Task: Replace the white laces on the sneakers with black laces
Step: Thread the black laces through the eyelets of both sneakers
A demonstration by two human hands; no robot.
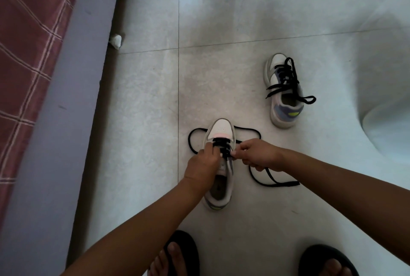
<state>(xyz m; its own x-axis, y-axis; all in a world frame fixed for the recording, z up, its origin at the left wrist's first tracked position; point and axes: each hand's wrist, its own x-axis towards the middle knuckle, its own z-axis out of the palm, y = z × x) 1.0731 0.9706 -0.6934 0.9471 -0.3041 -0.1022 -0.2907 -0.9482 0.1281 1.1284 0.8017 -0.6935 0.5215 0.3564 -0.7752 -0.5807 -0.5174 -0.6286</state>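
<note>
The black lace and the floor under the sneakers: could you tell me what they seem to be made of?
The black lace looks like flat woven fabric, matte: it lies limp in loose loops. The floor looks like glazed tile, glossy: pale reflections and straight grout lines.

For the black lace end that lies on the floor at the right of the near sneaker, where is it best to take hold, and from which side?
Probably best to pinch the free tip of the black lace, coming from above and from the right. The tip lies flat on bare floor tile, pointing away from the near sneaker, so nothing blocks it there. The right hand is nearest.
</note>
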